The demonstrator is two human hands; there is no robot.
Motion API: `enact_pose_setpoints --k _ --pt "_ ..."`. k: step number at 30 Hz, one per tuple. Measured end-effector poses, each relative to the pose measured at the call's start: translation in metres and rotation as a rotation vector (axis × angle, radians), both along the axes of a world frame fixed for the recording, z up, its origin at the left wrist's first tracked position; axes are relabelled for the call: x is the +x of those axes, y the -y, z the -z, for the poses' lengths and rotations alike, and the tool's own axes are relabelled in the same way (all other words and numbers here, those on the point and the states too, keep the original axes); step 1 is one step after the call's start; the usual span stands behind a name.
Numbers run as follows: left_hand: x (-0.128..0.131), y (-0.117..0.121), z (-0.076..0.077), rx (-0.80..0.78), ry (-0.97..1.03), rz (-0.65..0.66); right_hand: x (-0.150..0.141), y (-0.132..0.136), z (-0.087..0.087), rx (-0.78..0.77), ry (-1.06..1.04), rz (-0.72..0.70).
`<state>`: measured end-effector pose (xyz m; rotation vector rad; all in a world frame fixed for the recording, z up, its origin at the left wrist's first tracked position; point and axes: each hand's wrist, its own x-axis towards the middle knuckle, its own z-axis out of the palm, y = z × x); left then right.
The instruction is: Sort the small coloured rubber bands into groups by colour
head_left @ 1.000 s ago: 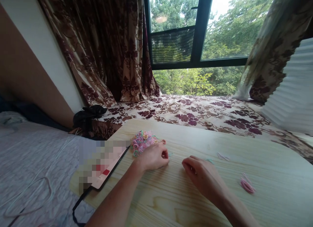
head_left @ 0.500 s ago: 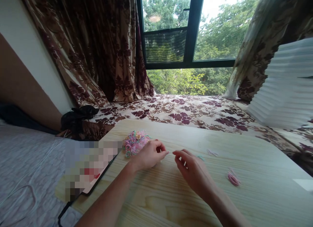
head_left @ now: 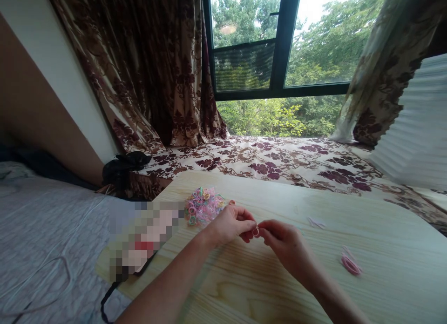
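Observation:
My left hand (head_left: 231, 223) and my right hand (head_left: 287, 244) meet fingertip to fingertip over a pale wooden board (head_left: 314, 286). Both pinch one small pale elastic band (head_left: 256, 231) between them. Just left of my left hand lies a heap of tiny pastel elastic bands (head_left: 203, 205). A small bunch of pink bands (head_left: 350, 264) lies on the board to the right of my right hand. A few pale loose bands (head_left: 315, 222) lie farther back.
A pixelated flat device (head_left: 143, 238) with a black cord lies at the board's left end, on a grey bed sheet (head_left: 45, 240). Behind the board are a floral window-seat cushion (head_left: 286, 163), curtains, a window and a black cloth bundle (head_left: 122, 168).
My hands, apart a second ago, have come together and now pinch a small band between them. The camera view shifted slightly.

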<state>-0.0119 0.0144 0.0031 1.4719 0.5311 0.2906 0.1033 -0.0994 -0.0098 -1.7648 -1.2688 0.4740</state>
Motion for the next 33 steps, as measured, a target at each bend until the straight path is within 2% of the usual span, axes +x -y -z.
enact_pose_setpoints --k 10,13,17,20,24,29,33 --pt "0.000 -0.001 0.000 -0.008 0.017 -0.027 0.000 0.001 -0.014 -0.068 -0.241 0.001" --pt "0.000 -0.003 0.002 0.070 0.007 -0.054 0.003 0.002 -0.016 -0.090 -0.302 0.006" --pt "0.000 -0.006 0.007 0.253 -0.014 -0.086 0.006 0.002 -0.014 -0.111 -0.322 -0.018" --pt "0.000 -0.007 0.010 0.381 -0.026 -0.108 0.008 0.004 -0.017 -0.120 -0.255 -0.027" --pt "0.001 -0.007 0.009 0.452 -0.042 -0.122 0.028 0.016 -0.027 -0.199 -0.007 0.010" --pt "0.000 -0.007 0.006 0.484 -0.055 -0.122 0.074 0.044 -0.037 -0.337 0.148 0.165" --pt "-0.001 -0.007 0.007 0.487 -0.065 -0.134 0.097 0.065 -0.046 -0.526 0.220 0.297"
